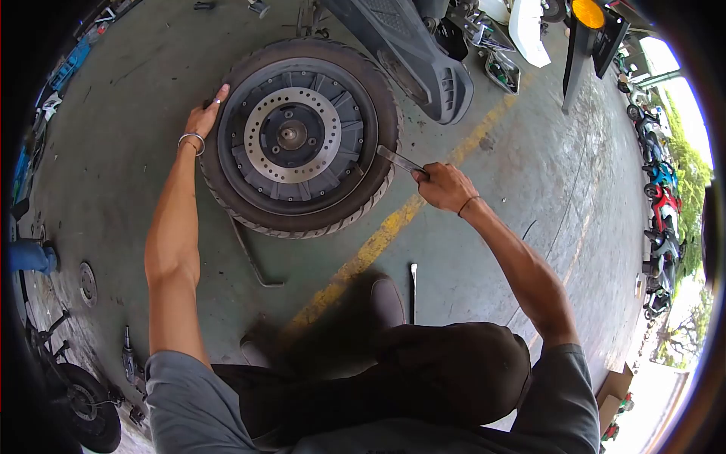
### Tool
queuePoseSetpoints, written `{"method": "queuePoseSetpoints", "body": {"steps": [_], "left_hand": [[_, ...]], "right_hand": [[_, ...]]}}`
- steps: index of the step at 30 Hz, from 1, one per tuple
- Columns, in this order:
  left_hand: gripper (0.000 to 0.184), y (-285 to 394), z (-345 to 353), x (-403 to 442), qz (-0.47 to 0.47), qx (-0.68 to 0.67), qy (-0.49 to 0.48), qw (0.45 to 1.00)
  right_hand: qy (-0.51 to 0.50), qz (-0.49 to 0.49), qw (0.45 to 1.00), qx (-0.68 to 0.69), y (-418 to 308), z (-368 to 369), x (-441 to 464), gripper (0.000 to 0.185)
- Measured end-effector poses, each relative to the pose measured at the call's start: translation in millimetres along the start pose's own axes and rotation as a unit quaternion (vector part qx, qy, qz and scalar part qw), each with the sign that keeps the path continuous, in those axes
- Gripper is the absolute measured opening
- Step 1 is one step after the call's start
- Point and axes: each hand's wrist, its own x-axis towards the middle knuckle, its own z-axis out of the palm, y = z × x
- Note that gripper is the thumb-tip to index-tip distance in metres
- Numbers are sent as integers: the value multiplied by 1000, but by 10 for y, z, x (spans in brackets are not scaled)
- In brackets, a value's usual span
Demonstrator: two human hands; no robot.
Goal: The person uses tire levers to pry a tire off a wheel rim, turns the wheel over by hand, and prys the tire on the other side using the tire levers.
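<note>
A wheel with a black tire (234,189) lies on the floor in front of me, its drilled brake disc (257,155) and hub facing up. At the tire's left edge, my left hand (204,117) grips the tread, thumb up along the sidewall and the other fingers mostly hidden. My right hand (448,187) is closed around a flat metal tire lever (401,160). The lever's far end rests at the right side of the tire, by the rim edge. A short valve stem (359,171) shows on the rim near it.
A bent metal bar (248,257) lies below the wheel, and another lever (414,291) by my right shoe (387,299). Dark vehicle bodywork (423,68) overhangs at upper right, near a parts tray (503,72). A power tool (130,359) and another wheel (87,408) are at lower left.
</note>
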Motion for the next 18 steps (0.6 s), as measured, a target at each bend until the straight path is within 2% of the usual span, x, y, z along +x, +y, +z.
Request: {"method": "queuePoseSetpoints", "body": {"steps": [5, 7, 11, 13, 18], "left_hand": [[108, -66, 88, 126, -11, 54, 31, 998], [110, 173, -7, -99, -24, 74, 28, 997], [107, -2, 131, -8, 61, 32, 104, 992], [101, 9, 141, 12, 52, 21, 96, 994], [91, -318, 205, 123, 35, -19, 72, 997]], "right_hand": [[-65, -35, 997, -25, 23, 41, 262, 34], [-51, -90, 994, -13, 200, 113, 430, 30], [1, -245, 969, 42, 612, 333, 813, 24], [13, -305, 949, 77, 703, 379, 989, 25], [-1, -367, 923, 117, 751, 541, 1269, 35]]}}
